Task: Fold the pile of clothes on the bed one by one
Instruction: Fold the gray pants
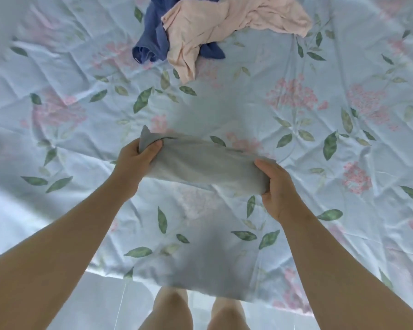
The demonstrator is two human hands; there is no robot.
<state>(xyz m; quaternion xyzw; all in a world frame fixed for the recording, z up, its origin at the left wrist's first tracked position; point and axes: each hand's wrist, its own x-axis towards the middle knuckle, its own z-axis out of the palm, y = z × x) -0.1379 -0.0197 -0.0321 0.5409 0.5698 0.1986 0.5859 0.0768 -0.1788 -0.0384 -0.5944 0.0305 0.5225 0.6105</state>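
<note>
Head view — left hand (pixel 135 160) and right hand (pixel 275 184) each clutch one end of a folded grey garment (pixel 200 165), near the bed's front edge. Pink garment (pixel 215 27) lies over blue garment (pixel 153 41) farther back on the floral sheet (pixel 296 144).

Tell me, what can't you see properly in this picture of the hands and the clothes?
Head view: the grey garment is bunched between the left hand and right hand, which cover its ends; what kind it is cannot be told.
Head view: the blue garment lies partly under the pink garment and is cut off by the top edge.
Head view: the pink garment's top is cut off there too.
</note>
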